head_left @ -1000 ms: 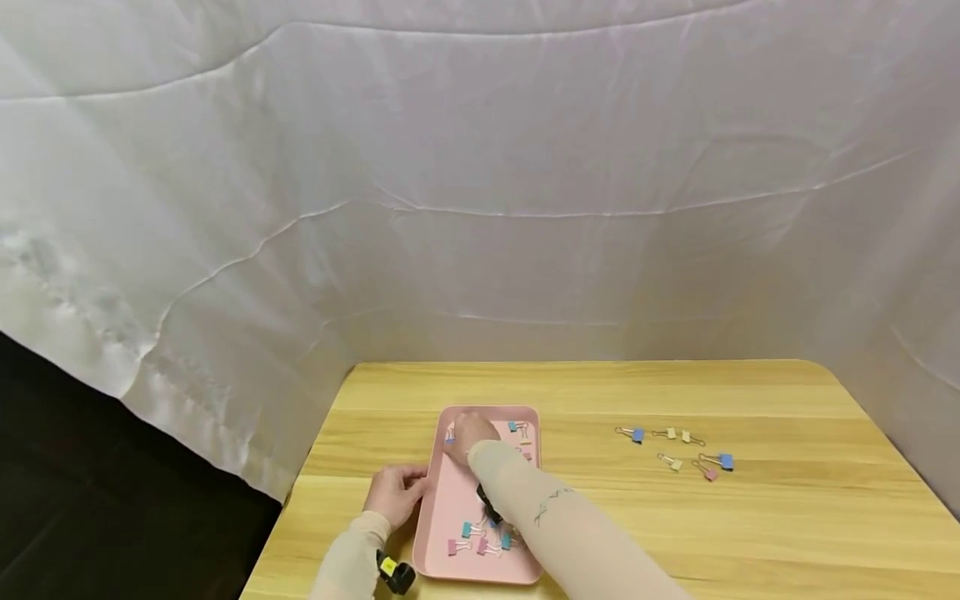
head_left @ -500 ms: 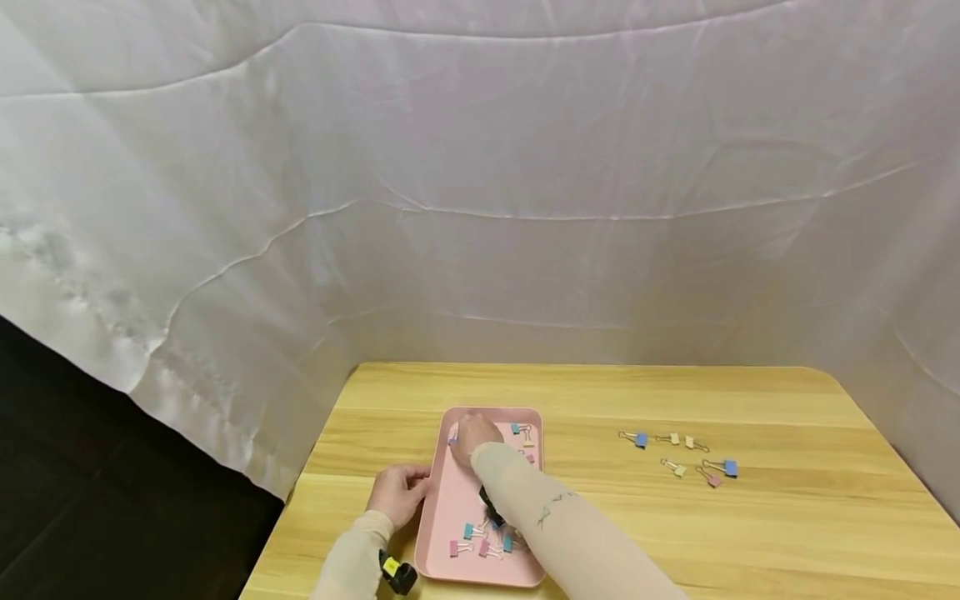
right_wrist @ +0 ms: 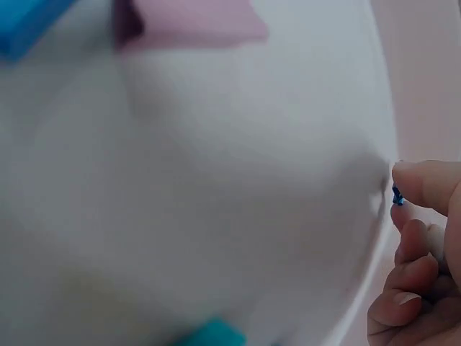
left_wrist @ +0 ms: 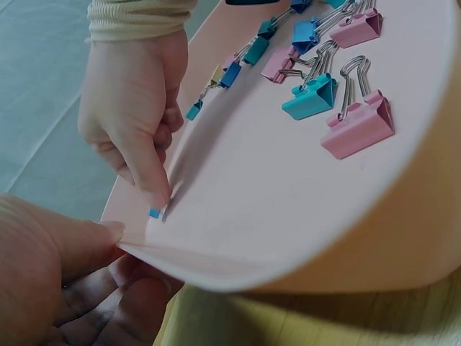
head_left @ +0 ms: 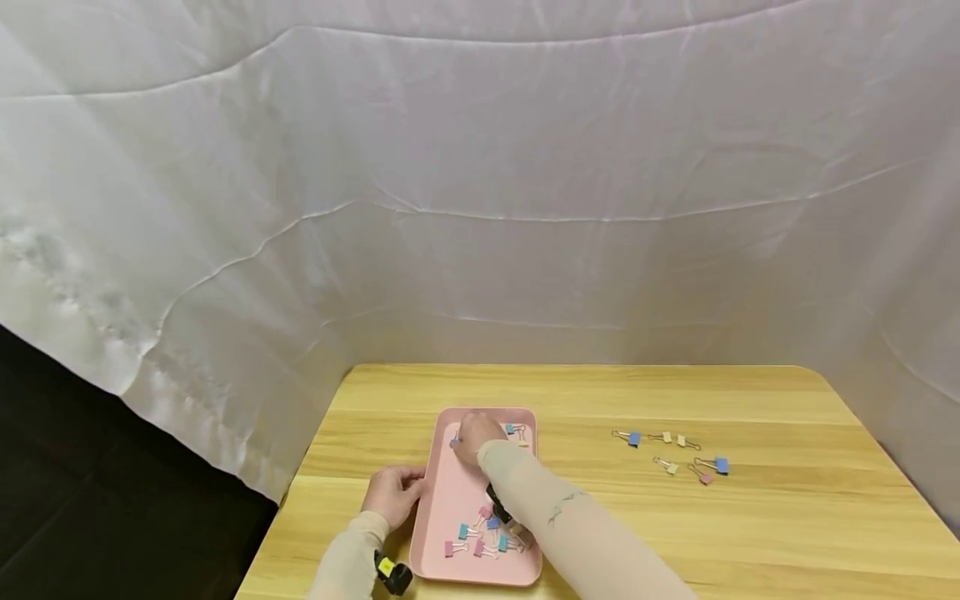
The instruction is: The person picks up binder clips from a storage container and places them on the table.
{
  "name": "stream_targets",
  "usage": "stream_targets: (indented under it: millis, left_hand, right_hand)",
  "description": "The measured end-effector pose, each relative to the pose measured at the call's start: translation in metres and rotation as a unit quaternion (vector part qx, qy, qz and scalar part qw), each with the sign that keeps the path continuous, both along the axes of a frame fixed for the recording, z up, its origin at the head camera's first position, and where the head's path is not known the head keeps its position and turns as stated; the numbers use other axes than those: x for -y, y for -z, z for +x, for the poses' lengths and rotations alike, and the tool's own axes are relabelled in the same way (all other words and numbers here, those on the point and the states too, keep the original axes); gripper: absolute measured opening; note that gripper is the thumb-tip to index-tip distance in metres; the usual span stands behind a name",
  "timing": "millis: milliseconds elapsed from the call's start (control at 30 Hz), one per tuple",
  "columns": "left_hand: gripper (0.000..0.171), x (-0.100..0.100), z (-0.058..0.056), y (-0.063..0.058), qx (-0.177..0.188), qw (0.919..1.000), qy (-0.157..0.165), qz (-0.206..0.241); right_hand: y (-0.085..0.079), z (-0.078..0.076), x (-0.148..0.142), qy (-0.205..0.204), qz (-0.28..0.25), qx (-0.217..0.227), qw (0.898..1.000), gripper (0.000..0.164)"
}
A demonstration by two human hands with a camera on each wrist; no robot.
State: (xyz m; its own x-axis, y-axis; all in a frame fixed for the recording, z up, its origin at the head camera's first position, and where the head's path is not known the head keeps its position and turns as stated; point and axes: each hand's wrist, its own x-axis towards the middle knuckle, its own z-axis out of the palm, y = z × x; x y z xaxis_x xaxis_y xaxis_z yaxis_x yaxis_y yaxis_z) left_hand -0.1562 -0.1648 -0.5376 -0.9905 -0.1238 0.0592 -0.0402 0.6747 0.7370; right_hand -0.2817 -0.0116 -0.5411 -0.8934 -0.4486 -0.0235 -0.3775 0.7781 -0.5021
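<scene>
A pink tray [head_left: 442,508] holds binder clips in several colours. My left hand [head_left: 392,495] grips its left rim, thumb [left_wrist: 86,238] on top and fingers curled below the edge. Inside the far left corner, my right hand [head_left: 478,437] pinches a small blue binder clip [right_wrist: 397,194] between thumb and forefinger, low by the tray wall. The left wrist view also shows this blue clip [left_wrist: 155,213] under the right fingertips. At the near end lie pink clips [left_wrist: 360,126], a teal clip [left_wrist: 311,97] and blue ones. More clips [head_left: 516,428] lie along the far right side.
On the wooden table [head_left: 600,533], to the tray's right, lie several loose binder clips: blue [head_left: 634,438], yellow [head_left: 671,468] and pink [head_left: 705,478]. Pale curtains [head_left: 525,275] hang behind the table. My right forearm [head_left: 577,517] crosses over the tray.
The right hand stays at the far left corner, shifting slightly right with its forearm, so a pink and a blue clip at the near end show more. The left hand keeps its hold.
</scene>
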Motion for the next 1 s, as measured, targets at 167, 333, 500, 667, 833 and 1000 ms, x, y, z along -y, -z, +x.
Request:
stream_targets:
  millis: [167,333,500,667,833,1000]
  left_hand:
    - [0.017,-0.002,-0.001,0.000,0.015,0.9999,-0.003,0.001]
    - [0.018,-0.002,-0.001,-0.001,0.027,0.9996,-0.006,0.001]
    - [0.018,-0.003,0.000,-0.003,0.019,0.9998,-0.008,-0.007]
    - [0.017,0.000,-0.001,-0.004,0.012,0.9998,-0.009,-0.016]
    - [0.017,0.004,-0.005,-0.003,0.012,0.9996,-0.010,-0.022]
    - [0.016,0.006,-0.006,-0.001,0.015,0.9995,-0.007,-0.027]
  right_hand:
    - [-0.009,0.001,-0.014,-0.004,-0.025,0.015,1.000,0.051]
    - [-0.017,0.000,-0.027,-0.017,-0.042,0.022,0.999,0.051]
    - [-0.027,-0.003,-0.040,-0.033,-0.032,0.001,0.999,0.036]
    - [-0.041,-0.011,-0.050,-0.040,-0.034,-0.027,0.998,0.010]
    - [-0.053,-0.021,-0.063,-0.050,-0.052,-0.040,0.997,0.009]
    - [-0.055,-0.027,-0.082,-0.033,-0.054,-0.035,0.997,0.014]
